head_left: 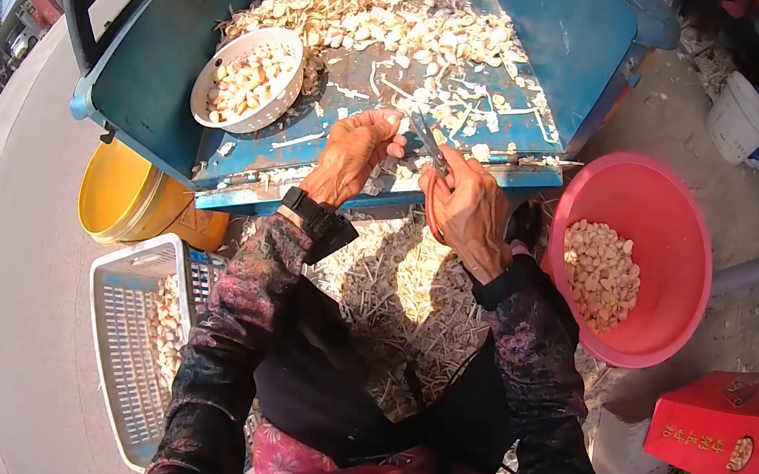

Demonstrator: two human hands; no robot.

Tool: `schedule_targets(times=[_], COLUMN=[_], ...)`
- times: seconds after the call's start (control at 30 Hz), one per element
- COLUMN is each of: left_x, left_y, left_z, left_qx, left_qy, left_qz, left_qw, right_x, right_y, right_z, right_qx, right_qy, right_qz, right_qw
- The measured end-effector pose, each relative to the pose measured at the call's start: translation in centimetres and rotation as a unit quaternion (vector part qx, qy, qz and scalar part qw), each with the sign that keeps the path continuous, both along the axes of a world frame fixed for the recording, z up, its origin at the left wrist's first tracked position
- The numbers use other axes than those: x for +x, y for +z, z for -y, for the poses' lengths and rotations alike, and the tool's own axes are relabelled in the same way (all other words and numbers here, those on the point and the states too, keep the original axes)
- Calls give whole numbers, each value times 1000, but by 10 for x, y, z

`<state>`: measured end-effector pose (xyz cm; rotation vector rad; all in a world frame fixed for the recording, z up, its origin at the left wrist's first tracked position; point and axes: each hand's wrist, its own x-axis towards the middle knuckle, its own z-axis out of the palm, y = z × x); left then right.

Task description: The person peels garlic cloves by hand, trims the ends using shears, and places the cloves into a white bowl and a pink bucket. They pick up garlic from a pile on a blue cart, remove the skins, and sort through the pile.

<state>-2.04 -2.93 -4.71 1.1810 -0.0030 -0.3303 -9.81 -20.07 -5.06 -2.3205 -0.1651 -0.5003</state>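
Observation:
My left hand [356, 150] is pinched around a small pale garlic piece [404, 126], mostly hidden by the fingertips. In my right hand [472, 205] are scissors [429, 140], with the red handle loop in my grip and the blades pointing toward the left hand's fingertips. Both hands are over the near edge of a blue cart bed [560, 46]. Beyond them lies a heap of garlic [392, 21] with cut stalks and skins. To the left of my left hand stands a white bowl [294, 85] holding garlic.
A pink basin [676, 254] with peeled-looking garlic pieces [599, 274] stands at right. A yellow bucket [118, 191] and a white slatted basket [122, 344] with garlic are at left. Stalk scraps [387, 309] cover the ground between my legs. A red box [722, 424] sits far right.

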Motion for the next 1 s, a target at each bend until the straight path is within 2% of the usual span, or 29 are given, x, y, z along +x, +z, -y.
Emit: schedule_targets(times=[0.07,0.13,0.2,0.27,0.33,0.4,0.47,0.53,0.6,0.67,0.73,0.8,0.87,1.0], left_x=[-9,-7,-5,-4,-3,-6,-9,-12,-11,-11,-13,-16,-19,-29], left_y=[2,-2,-2,-1,-3,-6,-2,2,-3,-7,-4,1,8,13], left_z=[12,11,6,0,-5,-1,3,6,9,7,7,6,7,15], left_qx=[-56,-62,7,-1,38,14,43,28,62,51,78,59,15,-29], left_qy=[66,60,54,70,43,47,36,54,42,32,16,12,-3,13], left_qz=[-24,-20,31,43,67,69,103,97,114,119,118,131,132,126], left_qw=[996,996,998,997,996,996,993,993,991,991,990,989,991,991], right_x=[1,1,0,0,-2,-4,-4,-5,-3,-7,-10,-14,-25,-38], right_y=[-5,-5,-4,-3,7,15,10,12,7,9,6,18,42,59], right_z=[0,-2,-3,-6,-8,-13,-16,-18,-21,-23,-20,-19,-23,-22], right_qx=[12,3,-5,-26,-19,-7,0,115,97,61,70,239,240,340], right_qy=[-4,-10,-14,-5,19,14,20,45,47,28,43,50,3,32], right_qz=[8,23,40,-19,-54,-118,-124,-138,-108,-133,-97,-261,-293,-357], right_qw=[1000,1000,999,999,998,993,992,983,988,989,992,934,925,869])
